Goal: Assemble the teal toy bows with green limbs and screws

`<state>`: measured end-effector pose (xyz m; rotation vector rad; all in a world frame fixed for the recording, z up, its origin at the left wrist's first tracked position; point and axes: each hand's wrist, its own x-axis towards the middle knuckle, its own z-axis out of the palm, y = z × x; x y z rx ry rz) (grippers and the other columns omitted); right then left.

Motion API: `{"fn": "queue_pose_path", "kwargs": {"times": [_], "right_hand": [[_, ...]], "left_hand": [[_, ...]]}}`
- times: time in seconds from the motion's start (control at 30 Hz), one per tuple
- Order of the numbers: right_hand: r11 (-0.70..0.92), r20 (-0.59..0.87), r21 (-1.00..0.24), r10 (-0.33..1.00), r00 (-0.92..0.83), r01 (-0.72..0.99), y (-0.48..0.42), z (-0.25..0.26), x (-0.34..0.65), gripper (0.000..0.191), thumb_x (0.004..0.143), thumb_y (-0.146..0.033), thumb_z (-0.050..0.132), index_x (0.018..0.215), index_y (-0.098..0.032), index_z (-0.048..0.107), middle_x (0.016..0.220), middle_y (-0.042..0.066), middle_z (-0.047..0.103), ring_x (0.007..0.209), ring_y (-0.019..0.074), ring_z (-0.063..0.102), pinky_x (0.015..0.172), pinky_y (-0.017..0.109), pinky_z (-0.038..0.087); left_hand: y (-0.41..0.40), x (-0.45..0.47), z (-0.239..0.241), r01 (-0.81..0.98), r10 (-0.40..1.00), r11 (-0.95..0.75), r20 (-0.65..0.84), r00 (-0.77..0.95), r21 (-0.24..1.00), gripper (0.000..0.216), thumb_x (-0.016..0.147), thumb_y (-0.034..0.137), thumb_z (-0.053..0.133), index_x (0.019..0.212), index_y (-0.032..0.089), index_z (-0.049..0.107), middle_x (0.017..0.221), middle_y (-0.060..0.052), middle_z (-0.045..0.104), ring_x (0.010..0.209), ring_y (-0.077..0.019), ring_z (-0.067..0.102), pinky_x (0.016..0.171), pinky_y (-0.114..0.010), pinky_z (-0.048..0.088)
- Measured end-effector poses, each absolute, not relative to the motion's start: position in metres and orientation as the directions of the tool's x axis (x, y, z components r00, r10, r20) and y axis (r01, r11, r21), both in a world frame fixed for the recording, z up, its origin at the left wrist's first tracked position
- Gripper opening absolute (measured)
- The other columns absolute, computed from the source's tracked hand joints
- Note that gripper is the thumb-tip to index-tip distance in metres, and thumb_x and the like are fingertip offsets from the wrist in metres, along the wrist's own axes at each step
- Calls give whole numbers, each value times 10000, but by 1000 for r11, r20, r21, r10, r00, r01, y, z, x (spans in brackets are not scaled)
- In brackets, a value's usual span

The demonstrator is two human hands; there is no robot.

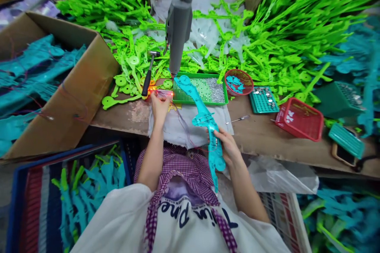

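My left hand (160, 107) is closed in a pinch on a small clear piece with lit red lights (164, 93), held just left of the green tray. Thin wires (182, 120) trail across the cloth toward my lap. A long teal plastic part (201, 106) is gripped in my right hand (230, 146), fingers wrapped around its lower half. Its top end lies over the tray's left side, just below the tip of a hanging grey electric screwdriver (179, 27). A black-handled hammer (147, 77) lies beside my left hand.
The green tray (227, 101) holds many small screws. To its right are a red basket (251, 88) of teal bits, a teal tray (264, 101) and a red bin (304, 126). Bright green plastic parts (291, 47) heap behind. A cardboard box (97, 67) stands left.
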<state>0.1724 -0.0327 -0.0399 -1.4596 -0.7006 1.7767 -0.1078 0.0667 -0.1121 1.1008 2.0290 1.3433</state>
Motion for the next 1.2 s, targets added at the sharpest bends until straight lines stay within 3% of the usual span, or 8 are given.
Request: {"fn": "queue_pose_path", "kwargs": {"times": [0.13,0.37,0.47,0.6,0.8,0.93,1.07,1.2], "right_hand": [[-637,-632,-757,770,-83,-148,-37,-37,198,504,556,-466,917,978,-241,758,813,17,789,604,149,663,529,247,525],[-651,-643,-755,759,-105,-81,-36,-30,226,511,534,-449,937,972,-241,777,753,22,779,570,156,651,507,253,512],[-639,-634,-767,769,-83,-62,-41,-25,244,487,555,-445,932,983,-262,788,756,21,782,547,157,643,494,259,511],[-655,-649,-755,752,-115,-27,-30,-24,248,506,525,-448,950,968,-253,803,787,23,792,572,145,660,517,237,522],[-634,-629,-766,707,-323,103,8,-15,230,471,587,-398,917,1013,-234,804,779,7,787,572,125,643,524,225,499],[-452,-507,-860,700,-502,238,31,-16,216,407,715,-377,832,1098,-246,790,979,22,807,850,189,721,745,301,588],[-113,-352,-928,579,-736,355,68,-36,177,382,838,-342,710,1208,-251,741,1153,27,782,1042,225,704,965,430,581],[383,-120,-742,731,-672,550,67,-26,149,385,972,-307,570,1334,-206,651,1311,119,701,1176,276,650,1053,525,523]], "left_hand": [[64,-116,-103,446,890,206,23,-455,871,522,868,305,695,1341,130,560,845,-36,702,848,-233,709,925,-418,549],[49,-144,-85,793,976,-88,211,-52,602,101,826,229,717,919,192,731,1173,-127,656,1184,-337,591,1072,-514,461],[33,-158,-82,799,970,-236,180,161,553,160,851,261,717,1005,217,715,1291,-112,648,1257,-332,562,1104,-527,439],[31,-164,-78,759,913,-373,63,404,534,261,924,231,584,1166,236,679,1227,-106,669,1148,-268,628,1013,-427,514],[3,-170,-45,853,912,-337,-88,401,399,242,878,142,473,964,207,689,988,-136,680,949,-298,659,894,-443,543],[-68,-195,-14,739,894,-235,-158,419,631,210,955,388,536,838,263,659,868,-62,674,809,-250,652,803,-363,555],[-113,-205,-1,653,856,-72,-289,428,754,252,973,444,530,856,265,662,863,-27,691,767,-207,659,740,-306,548],[-132,-191,-7,560,946,76,-237,222,825,273,978,458,545,901,221,658,883,-24,684,810,-185,652,780,-287,533]]}}
